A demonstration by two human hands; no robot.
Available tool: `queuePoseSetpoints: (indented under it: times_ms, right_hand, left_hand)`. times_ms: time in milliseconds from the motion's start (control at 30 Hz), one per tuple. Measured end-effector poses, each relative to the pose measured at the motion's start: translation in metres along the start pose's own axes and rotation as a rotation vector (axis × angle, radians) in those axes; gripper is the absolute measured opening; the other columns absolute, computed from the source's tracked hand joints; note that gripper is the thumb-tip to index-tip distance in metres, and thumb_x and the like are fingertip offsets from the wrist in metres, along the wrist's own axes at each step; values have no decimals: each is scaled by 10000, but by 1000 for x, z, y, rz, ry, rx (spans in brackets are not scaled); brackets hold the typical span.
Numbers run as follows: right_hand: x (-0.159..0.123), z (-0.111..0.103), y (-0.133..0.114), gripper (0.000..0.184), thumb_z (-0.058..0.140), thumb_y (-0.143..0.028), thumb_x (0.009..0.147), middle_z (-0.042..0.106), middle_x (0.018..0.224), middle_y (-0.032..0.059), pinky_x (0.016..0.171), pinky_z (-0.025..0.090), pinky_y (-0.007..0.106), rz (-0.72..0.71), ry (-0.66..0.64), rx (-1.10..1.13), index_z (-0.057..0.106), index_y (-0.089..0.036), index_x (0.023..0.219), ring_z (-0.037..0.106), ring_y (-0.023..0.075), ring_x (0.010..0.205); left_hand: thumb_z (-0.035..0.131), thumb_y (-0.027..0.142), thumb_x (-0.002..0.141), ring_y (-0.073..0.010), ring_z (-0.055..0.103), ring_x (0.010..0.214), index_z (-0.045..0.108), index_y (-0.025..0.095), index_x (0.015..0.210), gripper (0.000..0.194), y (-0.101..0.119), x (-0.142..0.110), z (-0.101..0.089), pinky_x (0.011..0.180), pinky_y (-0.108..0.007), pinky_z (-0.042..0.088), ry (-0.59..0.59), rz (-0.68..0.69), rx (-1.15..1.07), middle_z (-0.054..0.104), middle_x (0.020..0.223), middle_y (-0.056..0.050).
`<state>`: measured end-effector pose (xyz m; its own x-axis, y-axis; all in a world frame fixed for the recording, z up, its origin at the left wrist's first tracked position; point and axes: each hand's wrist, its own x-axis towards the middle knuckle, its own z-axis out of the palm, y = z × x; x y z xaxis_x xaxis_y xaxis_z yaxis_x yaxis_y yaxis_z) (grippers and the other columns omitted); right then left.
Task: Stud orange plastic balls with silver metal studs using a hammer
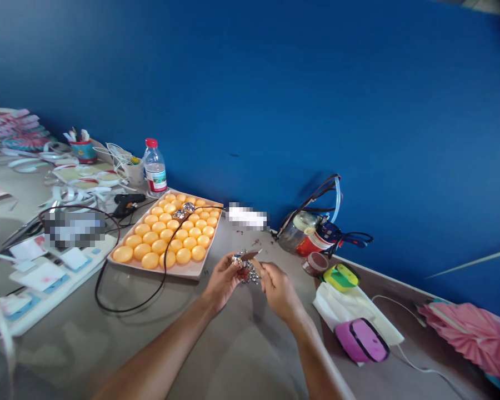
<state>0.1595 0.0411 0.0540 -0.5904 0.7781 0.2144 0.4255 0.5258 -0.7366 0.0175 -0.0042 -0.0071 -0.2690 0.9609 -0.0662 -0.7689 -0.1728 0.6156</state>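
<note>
Silver pieces (251, 273), orange balls (141, 251), red bottle cap (151, 143), deep blue wall (250, 100)

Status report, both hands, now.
Left hand on shiny silver piece. Right hand on tan stick-shaped tool. Shiny silver bits between. Thin black cable looped left, clear of hands.

light: moderate, diffuse | wall (250, 111): darkens toward right | desk (237, 355): soft shadow between left hand (222, 281) and right hand (279, 289) | orange balls (159, 247): small glints | edges: stretched, soft | pixel blocks (246, 217): left, middle
</note>
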Motion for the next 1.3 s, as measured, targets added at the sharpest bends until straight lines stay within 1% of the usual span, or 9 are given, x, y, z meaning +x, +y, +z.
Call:
queuePoseSetpoints:
  times_ms: [100, 300, 367, 500, 667, 833, 1000, 1200, 1300]
  right_hand:
    - [3, -3, 10, 281, 330, -307, 878, 524, 591, 1, 561, 367, 236, 26, 81, -63, 577, -175, 859, 488, 139, 558]
    - [14, -10, 56, 285, 370, -242, 841, 613, 914, 113, 708, 405, 278, 11, 312, -352, 594, -137, 983, 558, 202, 837]
    - [15, -6, 71, 271, 366, -201, 839, 609, 924, 122, 693, 400, 277, 92, 319, -482, 594, -140, 972, 564, 201, 826]
    - [14, 5, 93, 230, 383, -191, 853, 613, 888, 111, 616, 378, 264, 229, 211, -671, 595, -157, 934, 571, 179, 716]
    - [15, 10, 103, 205, 424, -176, 828, 622, 829, 109, 689, 373, 287, 146, 203, -825, 612, -167, 910, 553, 200, 779]
    - [16, 14, 99, 203, 451, -179, 805, 617, 820, 109, 702, 375, 306, 147, 228, -822, 632, -167, 895, 543, 214, 780]
    - [12, 12, 87, 286, 452, -190, 799, 612, 947, 120, 753, 393, 317, 115, 296, -722, 614, -160, 1032, 544, 228, 881]
    - [7, 16, 77, 300, 383, -144, 811, 645, 951, 92, 730, 440, 284, 86, 38, -422, 643, -168, 958, 603, 193, 824]
    - [6, 18, 75, 312, 391, -109, 784, 646, 900, 93, 729, 450, 284, 53, -24, -358, 649, -171, 947, 606, 196, 814]
  left_hand:
    - [710, 272, 678, -121, 608, 679, 561, 176, 965, 337, 1, 0, 0, 697, -281, 456, 3, 5, -6, 624, 798, -10]
    - [718, 267, 663, -122, 617, 685, 536, 184, 999, 392, 5, 1, 2, 665, -256, 473, 108, 20, -2, 623, 784, -3]
    - [716, 266, 666, -121, 616, 684, 536, 185, 990, 379, 5, 1, 2, 657, -253, 478, 123, 26, 7, 621, 790, -4]
    - [714, 264, 668, -113, 611, 659, 544, 178, 976, 362, 4, 1, 2, 636, -249, 476, 118, 52, 39, 613, 798, -5]
    - [711, 252, 669, -103, 604, 627, 554, 178, 969, 346, 2, 0, 4, 616, -247, 465, 116, 40, 59, 597, 792, 4]
    - [716, 251, 662, -100, 599, 616, 559, 177, 967, 350, 3, -1, 5, 612, -250, 460, 108, 43, 61, 596, 788, 4]
    - [713, 256, 664, -104, 605, 616, 549, 180, 970, 355, 3, -1, 4, 618, -252, 467, 118, 42, 72, 589, 775, 10]
    - [709, 261, 668, -107, 613, 625, 535, 184, 977, 363, 2, -1, 4, 614, -239, 472, 122, 30, 83, 588, 785, 13]
    - [717, 267, 657, -108, 613, 622, 540, 183, 972, 371, 1, -1, 3, 611, -240, 474, 125, 24, 81, 593, 777, 13]
